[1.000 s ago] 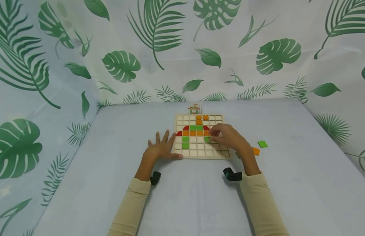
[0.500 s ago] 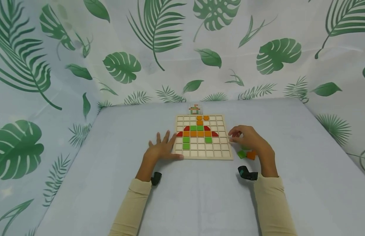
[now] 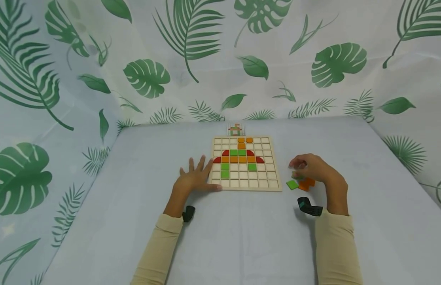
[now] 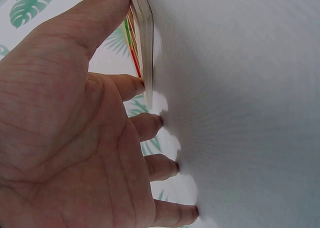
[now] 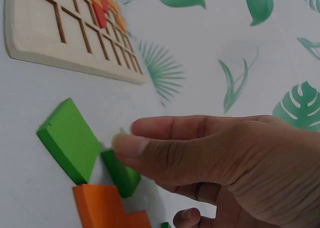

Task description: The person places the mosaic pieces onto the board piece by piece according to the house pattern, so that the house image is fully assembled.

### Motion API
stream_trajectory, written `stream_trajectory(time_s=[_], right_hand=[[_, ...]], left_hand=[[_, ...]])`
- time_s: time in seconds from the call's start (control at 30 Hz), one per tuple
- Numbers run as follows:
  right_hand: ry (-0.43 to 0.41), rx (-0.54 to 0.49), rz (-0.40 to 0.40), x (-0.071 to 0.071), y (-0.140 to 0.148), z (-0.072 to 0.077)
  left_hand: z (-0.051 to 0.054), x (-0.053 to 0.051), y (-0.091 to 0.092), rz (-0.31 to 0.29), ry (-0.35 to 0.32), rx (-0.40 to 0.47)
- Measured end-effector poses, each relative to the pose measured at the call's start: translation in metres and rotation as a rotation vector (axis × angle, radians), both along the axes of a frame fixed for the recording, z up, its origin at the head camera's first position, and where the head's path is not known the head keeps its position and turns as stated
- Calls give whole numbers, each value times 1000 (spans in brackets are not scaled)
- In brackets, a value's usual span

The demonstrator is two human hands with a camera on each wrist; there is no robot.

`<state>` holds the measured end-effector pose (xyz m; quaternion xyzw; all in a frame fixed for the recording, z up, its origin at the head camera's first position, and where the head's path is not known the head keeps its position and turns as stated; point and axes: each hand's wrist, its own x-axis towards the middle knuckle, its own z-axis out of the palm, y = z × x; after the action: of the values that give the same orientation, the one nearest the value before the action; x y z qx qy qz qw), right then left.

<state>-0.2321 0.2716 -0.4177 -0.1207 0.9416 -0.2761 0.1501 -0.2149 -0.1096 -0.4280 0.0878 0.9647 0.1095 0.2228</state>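
Observation:
My left hand [image 3: 195, 180] lies spread at the left side of a wooden grid board [image 3: 248, 184]. Its thumb is at the board's front left corner, and its index fingertip touches the side edge, also seen in the left wrist view. My right hand [image 3: 314, 168] hovers right of the board over a small group of loose tiles, thumb and index finger slightly apart. Under its thumb is a green tile [image 5: 120, 173], partly hidden; no grip on it shows. Another green square tile [image 5: 70, 140] and an orange tile [image 5: 100, 205] lie beside it.
Green, orange and red tiles sit in the board's cells, including a red piece [image 3: 260, 160] and orange round pieces [image 3: 249, 140] at the back. A small pattern card [image 3: 236, 130] lies behind the board. Leaf-print cloth [image 3: 206, 87] hangs around the table.
My right hand has left the board and moved right to the loose tiles. A red piece and the orange and green cells it covered now show. My left hand has stayed put.

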Motion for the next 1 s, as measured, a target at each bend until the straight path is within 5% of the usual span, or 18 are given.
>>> stream_trajectory(time_s=[0.23,0.53,1.0], right_hand=[[-92,11,-43,2,7,2],[19,19,-77,-6,-1,-9],[3,24,-97,-7,2,-8]], left_hand=[[2,1,1,-9,10,-6],[1,0,0,0,1,-9],[3,1,0,-2,-3,-3]])
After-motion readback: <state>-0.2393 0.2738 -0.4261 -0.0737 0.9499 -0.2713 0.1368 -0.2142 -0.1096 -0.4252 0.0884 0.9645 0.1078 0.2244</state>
